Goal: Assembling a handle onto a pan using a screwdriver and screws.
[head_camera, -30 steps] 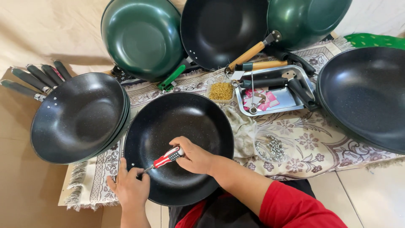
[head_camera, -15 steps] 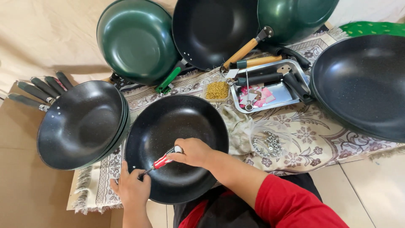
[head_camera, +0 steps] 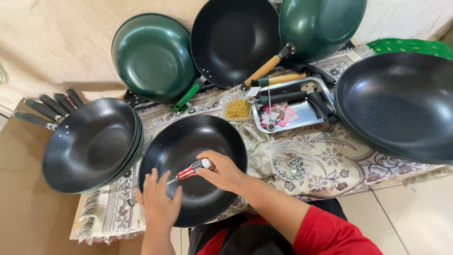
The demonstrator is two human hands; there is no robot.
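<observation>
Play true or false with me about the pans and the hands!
1. The right hand holds a screwdriver with a red and white handle. True.
2. The left hand holds a spoon. False: it rests on the rim of the black pan.
3. The metal tray is full of water. False: it holds handles and small bits.
4. A stack of black pans sits at the left. True.
5. All the pans are black. False: some, like the green pan, are green.

We count three green pans (head_camera: 153, 56) along the rug's far edge, three single black pans (head_camera: 193, 167), one stack of black pans (head_camera: 89, 144), one steel tray (head_camera: 302, 111), one screwdriver (head_camera: 188, 171).
</observation>
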